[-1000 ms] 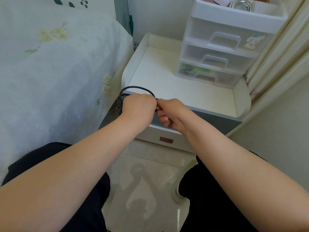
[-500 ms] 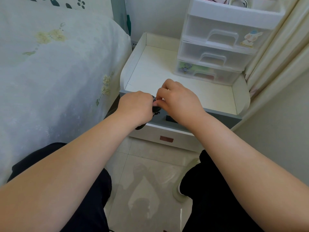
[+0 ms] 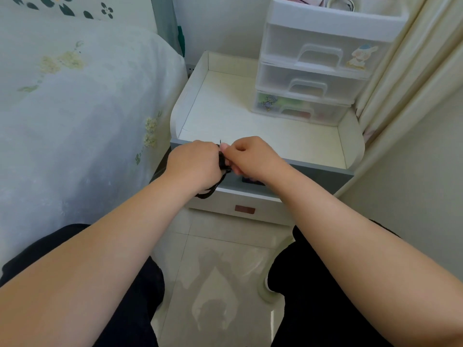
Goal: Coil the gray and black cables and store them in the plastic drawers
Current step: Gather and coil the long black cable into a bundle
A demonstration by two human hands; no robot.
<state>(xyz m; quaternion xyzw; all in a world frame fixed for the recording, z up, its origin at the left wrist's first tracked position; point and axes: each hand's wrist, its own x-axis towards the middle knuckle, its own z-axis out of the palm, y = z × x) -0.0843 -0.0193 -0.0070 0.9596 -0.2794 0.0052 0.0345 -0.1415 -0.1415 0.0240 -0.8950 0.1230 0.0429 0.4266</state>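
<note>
1. Presently the black cable (image 3: pixel 222 163) is held bunched between the two hands, in the air just in front of the tabletop's (image 3: pixel 225 116) near edge; a short loop of it is seen hanging below the left hand (image 3: pixel 193 166).
2. The left hand is closed round the coil, its fingers curled over the bundle and mostly hidden behind the knuckles.
3. The right hand (image 3: pixel 253 159) is closed too, and the cable's end appears to be pinched by its fingers right against the left hand; the exact grip cannot be made out.
4. No gray cable can be found in view; whether it is already stored cannot be told.
5. The drawers (image 3: pixel 313 71) are stacked at the far right corner of the tabletop, beyond and to the right of both hands; all three are seen shut.
6. The coming move is judged to turn on that offset: the coil is gripped at the left, while the drawer handles lie forward and rightward, nearer the right hand.
7. It is therefore judged that the coil would be kept in the left hand and a drawer pulled open by the right.
</note>
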